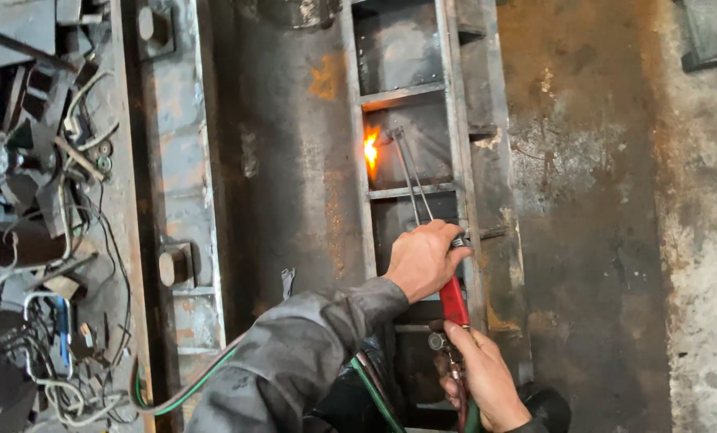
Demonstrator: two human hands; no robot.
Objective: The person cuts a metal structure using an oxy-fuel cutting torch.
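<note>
Steel frame (455, 160) edges close around torch (423, 200)

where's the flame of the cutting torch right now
In the head view, the flame burns just left of centre, at the torch tip against the ladder-like steel frame's left rail, between two rungs.

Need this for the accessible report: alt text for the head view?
Two bare hands hold a red-handled cutting torch, its flame burning on the rail of a rusty steel frame. The left hand grips the front of the handle, the right hand the valve end, where green hoses attach. Scrap and cables lie at left.
</note>
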